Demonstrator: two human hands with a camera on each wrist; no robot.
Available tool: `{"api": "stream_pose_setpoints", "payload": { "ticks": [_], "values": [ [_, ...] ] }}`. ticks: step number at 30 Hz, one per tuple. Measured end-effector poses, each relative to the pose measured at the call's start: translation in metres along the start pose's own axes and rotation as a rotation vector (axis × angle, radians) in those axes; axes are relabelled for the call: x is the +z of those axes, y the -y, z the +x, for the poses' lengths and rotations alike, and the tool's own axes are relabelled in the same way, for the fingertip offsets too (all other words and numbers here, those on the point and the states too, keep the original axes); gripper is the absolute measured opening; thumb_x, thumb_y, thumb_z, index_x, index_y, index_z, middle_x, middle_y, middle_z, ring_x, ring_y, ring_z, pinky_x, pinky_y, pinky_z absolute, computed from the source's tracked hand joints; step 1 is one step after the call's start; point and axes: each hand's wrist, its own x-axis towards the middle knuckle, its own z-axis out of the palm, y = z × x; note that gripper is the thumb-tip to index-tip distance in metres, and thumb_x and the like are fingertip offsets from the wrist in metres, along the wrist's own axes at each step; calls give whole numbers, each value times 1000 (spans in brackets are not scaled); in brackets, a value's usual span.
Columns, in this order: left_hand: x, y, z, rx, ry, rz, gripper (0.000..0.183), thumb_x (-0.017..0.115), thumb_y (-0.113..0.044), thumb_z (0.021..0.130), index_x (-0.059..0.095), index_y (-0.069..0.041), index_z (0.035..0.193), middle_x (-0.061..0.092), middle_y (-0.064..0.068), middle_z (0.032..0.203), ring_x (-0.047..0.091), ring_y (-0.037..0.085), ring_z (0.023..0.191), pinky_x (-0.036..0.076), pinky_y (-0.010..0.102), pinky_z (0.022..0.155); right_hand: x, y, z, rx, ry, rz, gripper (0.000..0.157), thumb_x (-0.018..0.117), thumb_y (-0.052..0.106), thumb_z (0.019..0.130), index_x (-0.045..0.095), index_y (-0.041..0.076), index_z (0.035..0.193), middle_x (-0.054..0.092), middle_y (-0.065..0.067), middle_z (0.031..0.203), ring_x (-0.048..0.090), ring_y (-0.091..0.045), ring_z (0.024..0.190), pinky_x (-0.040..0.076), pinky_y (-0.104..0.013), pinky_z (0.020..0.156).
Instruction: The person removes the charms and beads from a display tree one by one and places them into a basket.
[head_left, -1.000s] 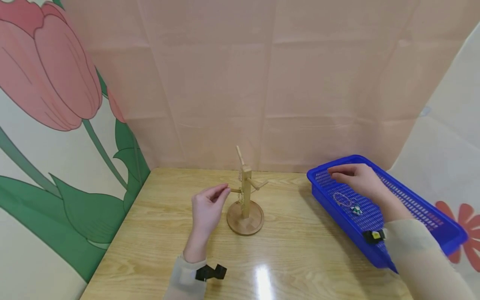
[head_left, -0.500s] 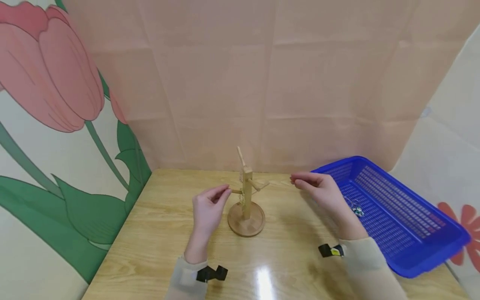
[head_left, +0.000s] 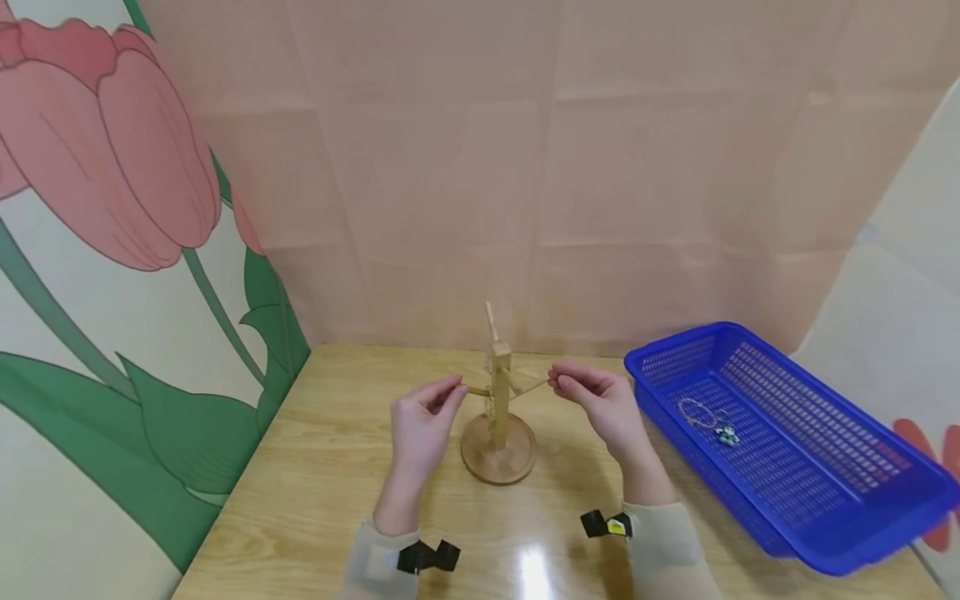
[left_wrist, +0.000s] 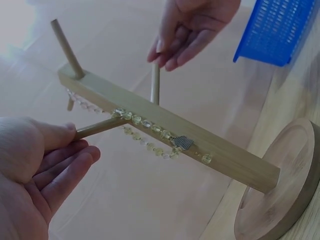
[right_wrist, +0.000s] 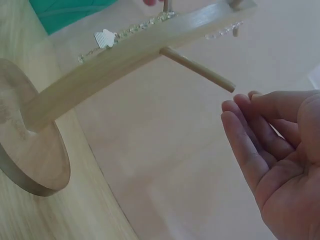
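The table [head_left: 300, 508] lies beneath the upright wooden stand [head_left: 500, 408]. The blue basket [head_left: 791, 483] sits right of the stand. The left hand [head_left: 422, 425], left of the stand, pinches the left peg [left_wrist: 100, 128]. The right hand [head_left: 604, 410], opposite, has fingertips at the right peg's [right_wrist: 200, 71] tip; whether clamped cannot be told. A beaded strand [left_wrist: 136, 119] hangs on the left peg.

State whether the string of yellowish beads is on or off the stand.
On: the beads loop over a peg and hang beside the post.
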Motion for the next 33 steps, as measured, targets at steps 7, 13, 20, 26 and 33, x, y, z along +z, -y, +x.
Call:
{"api": "stream_pose_setpoints", "payload": {
  "ticks": [7, 13, 20, 26, 33],
  "values": [
    [1, -2, 1, 10, -10, -9, 19, 83, -7, 95, 81, -1, 113, 81, 11, 103, 79, 22, 85, 64, 24, 74, 0, 7, -6, 3, 49, -59, 30, 69, 5, 105, 69, -14, 129, 74, -28, 121, 77, -16, 105, 62, -35, 94],
    [3, 1, 0, 42, -35, -3, 20, 82, -4, 95, 80, 2, 114, 81, 15, 102, 79, 26, 84, 64, 24, 73, -2, 10, -8, 20, 75, -95, 31, 69, 10, 106, 70, -10, 130, 73, -28, 123, 76, -15, 106, 62, -32, 94],
    [7, 2, -1, 21, -56, -19, 25, 83, -3, 94, 79, 2, 118, 80, 15, 99, 79, 26, 82, 64, 25, 73, -3, 12, -9, 35, 87, -109, 29, 69, 10, 106, 71, -9, 129, 77, -20, 119, 77, -18, 105, 62, -33, 93],
    [9, 2, 0, 16, -80, -47, 23, 83, -3, 94, 80, -1, 116, 81, 13, 98, 79, 27, 81, 64, 22, 72, -4, 12, -9, 23, 96, -134, 28, 69, 8, 106, 72, -9, 128, 72, -32, 123, 77, -19, 104, 63, -32, 92],
    [10, 2, 0, 34, -121, -34, 19, 83, 7, 90, 80, 6, 109, 79, 22, 98, 79, 36, 80, 60, 15, 71, -4, 14, -11, 35, 127, -142, 29, 70, 9, 106, 72, -7, 129, 70, -34, 125, 76, -17, 105, 63, -32, 92]
  ]
}}
